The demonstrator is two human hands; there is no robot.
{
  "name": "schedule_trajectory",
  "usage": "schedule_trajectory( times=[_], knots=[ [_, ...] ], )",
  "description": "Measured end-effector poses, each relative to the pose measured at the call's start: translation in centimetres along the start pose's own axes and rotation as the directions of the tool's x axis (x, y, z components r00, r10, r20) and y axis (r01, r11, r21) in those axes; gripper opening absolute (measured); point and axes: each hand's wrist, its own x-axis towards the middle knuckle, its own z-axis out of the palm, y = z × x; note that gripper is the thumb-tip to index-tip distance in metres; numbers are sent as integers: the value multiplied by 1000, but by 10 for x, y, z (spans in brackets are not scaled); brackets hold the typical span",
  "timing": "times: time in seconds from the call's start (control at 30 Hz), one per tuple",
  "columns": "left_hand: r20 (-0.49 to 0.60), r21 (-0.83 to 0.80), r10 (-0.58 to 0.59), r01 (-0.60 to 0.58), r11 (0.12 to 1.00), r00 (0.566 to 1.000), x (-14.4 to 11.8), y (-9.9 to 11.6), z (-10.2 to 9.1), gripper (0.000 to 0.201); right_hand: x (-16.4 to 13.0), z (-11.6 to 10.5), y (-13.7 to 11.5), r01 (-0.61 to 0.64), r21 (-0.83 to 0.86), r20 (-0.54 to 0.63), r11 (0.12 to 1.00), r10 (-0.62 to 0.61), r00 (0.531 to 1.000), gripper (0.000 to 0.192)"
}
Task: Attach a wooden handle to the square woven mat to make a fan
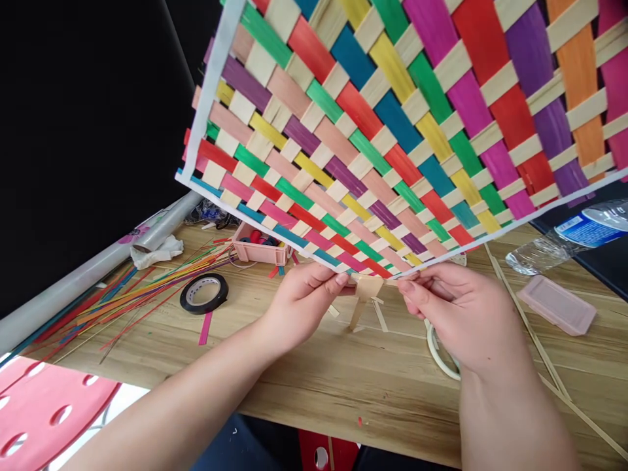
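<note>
where hands (304,297) pinch mat (392,131) — pink tray (259,252), spools

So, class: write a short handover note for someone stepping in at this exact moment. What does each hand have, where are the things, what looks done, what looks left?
Left hand: pinches the near corner of the woven mat, which is tilted up off the table.
Right hand: pinches the pale strip ends at that same corner.
Around: black tape roll and loose coloured strips to the left; white tape roll under the right hand; pink tray behind.
Done: mat woven, edges taped white.
Left: loose strip ends at the corner hang free.
</note>
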Motion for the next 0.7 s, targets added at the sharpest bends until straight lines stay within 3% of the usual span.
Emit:
schedule_trajectory(
  times=[0.37, 0.47, 0.57, 0.7],
  knots=[
    [-44, 50, 14, -11, 999, 999, 1, -5, 2, 25, 2, -5, 1, -28, 90, 53, 996, 23, 998, 18],
    [-33, 22, 27, -27, 999, 999, 1, -3, 3, 24, 2, 4, 5, -31, 160, 43, 987, 24, 999, 14],
    [-5, -57, 85, -85, 995, 996, 2, -3, 5, 18, 1, 18, 8, -10, 274, -42, 962, 22, 999, 11],
    [-101, -90, 171, -180, 980, 980, 3, -9, 7, 20, -5, 30, 4, 11, 310, -67, 951, 10, 998, 6]
  ],
)
